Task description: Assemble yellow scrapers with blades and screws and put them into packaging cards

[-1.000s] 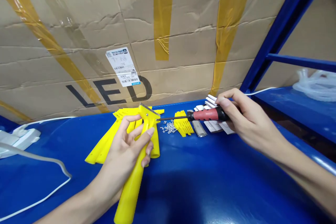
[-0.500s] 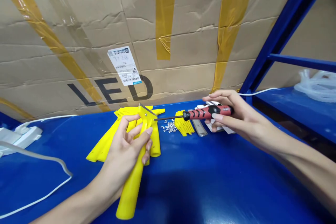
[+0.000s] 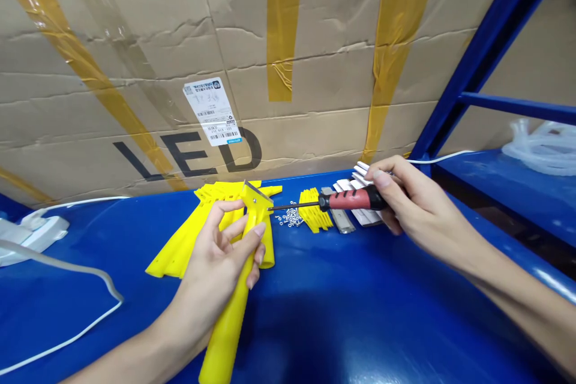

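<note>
My left hand (image 3: 229, 249) is closed around the neck of a yellow plastic scraper (image 3: 227, 327), its tubular handle slanting down toward me. A metal blade edge and a small screw show at the scraper's head. In my right hand (image 3: 405, 204) is a screwdriver (image 3: 351, 198) with a red and black grip, gripped near its rear end. Its thin dark shaft points left, and the tip meets the right side of the scraper's head. Behind my left hand lie several more yellow handles (image 3: 180, 243), partly covered by it.
On the blue table (image 3: 360, 306) sit loose small screws (image 3: 291, 216), flat yellow pieces (image 3: 315, 211), a packet of grey blades (image 3: 342, 219) and white pieces (image 3: 364, 216). A large cardboard box (image 3: 324, 72) stands behind. A white power strip (image 3: 42, 233) with cable lies left; clear tubing (image 3: 542, 147) right.
My right hand has shifted its hold toward the rear of the screwdriver's grip, fingers now closer together. The screwdriver and scraper head have moved slightly right.
</note>
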